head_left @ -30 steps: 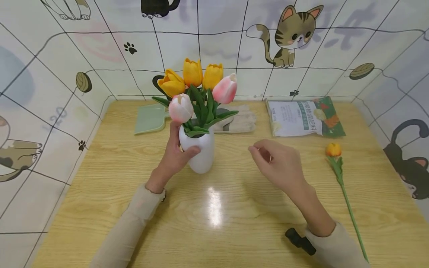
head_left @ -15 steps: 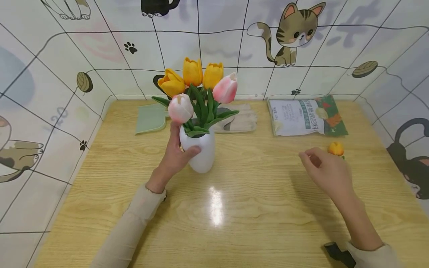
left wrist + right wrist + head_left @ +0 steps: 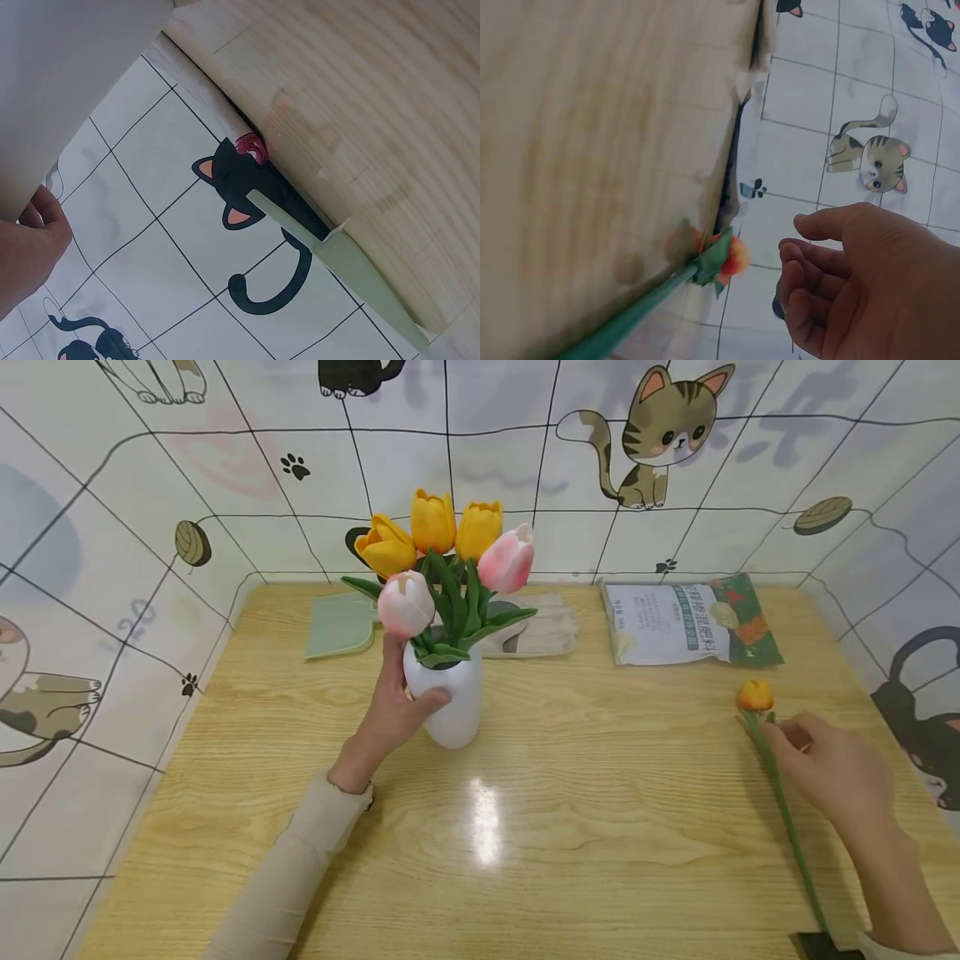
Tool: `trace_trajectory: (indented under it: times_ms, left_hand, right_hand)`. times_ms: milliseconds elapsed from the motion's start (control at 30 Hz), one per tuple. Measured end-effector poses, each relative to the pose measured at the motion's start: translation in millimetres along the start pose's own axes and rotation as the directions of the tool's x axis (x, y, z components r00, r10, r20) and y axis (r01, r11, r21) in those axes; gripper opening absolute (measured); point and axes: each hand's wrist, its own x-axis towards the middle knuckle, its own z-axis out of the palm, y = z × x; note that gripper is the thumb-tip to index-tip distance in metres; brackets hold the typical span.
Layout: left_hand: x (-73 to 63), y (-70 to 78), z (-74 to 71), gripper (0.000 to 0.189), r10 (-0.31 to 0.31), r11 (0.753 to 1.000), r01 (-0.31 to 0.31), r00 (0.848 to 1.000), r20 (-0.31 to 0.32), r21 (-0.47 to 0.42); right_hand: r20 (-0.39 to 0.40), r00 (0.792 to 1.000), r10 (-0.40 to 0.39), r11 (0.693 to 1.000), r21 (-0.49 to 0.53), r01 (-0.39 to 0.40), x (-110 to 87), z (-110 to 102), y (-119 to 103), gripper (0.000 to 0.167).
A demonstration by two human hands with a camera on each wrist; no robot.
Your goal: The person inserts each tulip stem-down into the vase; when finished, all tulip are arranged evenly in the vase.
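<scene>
In the head view my left hand (image 3: 397, 702) grips a white vase (image 3: 456, 706), thumb across its front. Yellow tulips (image 3: 432, 522) and pink-white tulips (image 3: 406, 603) with green leaves stand in it. The left wrist view has the vase's side (image 3: 60, 82) close up, with part of the left hand (image 3: 30, 247). On the right, a single orange-yellow tulip (image 3: 755, 695) lies on the table with its long stem (image 3: 787, 814) toward the front. My right hand (image 3: 840, 772) is beside its upper leaves. In the right wrist view, loosely bent fingers (image 3: 799, 300) appear apart from the tulip (image 3: 736, 256).
Behind the vase lie a pale green dustpan (image 3: 339, 625) and pale gloves (image 3: 543, 625). A white and green printed bag (image 3: 667, 622) lies at the back right. Cat-patterned walls (image 3: 495, 468) border the wooden table (image 3: 585, 827) at the back and sides.
My right hand has moved rightward from beside the vase to the single tulip's upper stem. The left hand and vase have stayed in place.
</scene>
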Motion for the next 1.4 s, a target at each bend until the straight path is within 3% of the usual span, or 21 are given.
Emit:
trace_trajectory:
  times_ms: [300,467,700,967,1200,1400]
  left_hand:
    - [0.7,0.6,0.2,0.111,-0.003,1.0,0.003,1.0,0.002,-0.002]
    - [1.0,0.6,1.3,0.112,-0.007,1.0,0.007,1.0,0.003,0.001]
    - [2.1,1.7,1.4,0.113,0.002,1.0,-0.002,1.0,0.005,-0.001]
    - [0.5,1.0,1.2,0.111,0.0,1.0,0.0,1.0,0.006,-0.001]
    - [1.1,2.6,2.4,0.114,-0.001,1.0,0.001,1.0,0.004,-0.003]
    - [1.0,1.7,2.0,0.114,0.001,1.0,-0.001,1.0,0.002,0.005]
  right_hand:
    - [0.129,0.991,0.039,0.999,-0.037,-0.035,-0.2,6,29,0.066]
    - [0.245,0.968,0.053,0.997,-0.06,-0.039,-0.1,3,46,0.072]
    - [0.334,0.941,0.048,0.998,-0.052,-0.032,2.6,2,52,0.075]
    - [0.335,0.942,0.021,0.999,-0.042,-0.008,7.9,6,48,0.071]
    - [0.331,0.944,-0.021,0.999,-0.028,0.032,10.5,9,36,0.053]
    - [0.361,0.932,-0.036,0.999,-0.021,0.046,12.0,10,23,0.045]
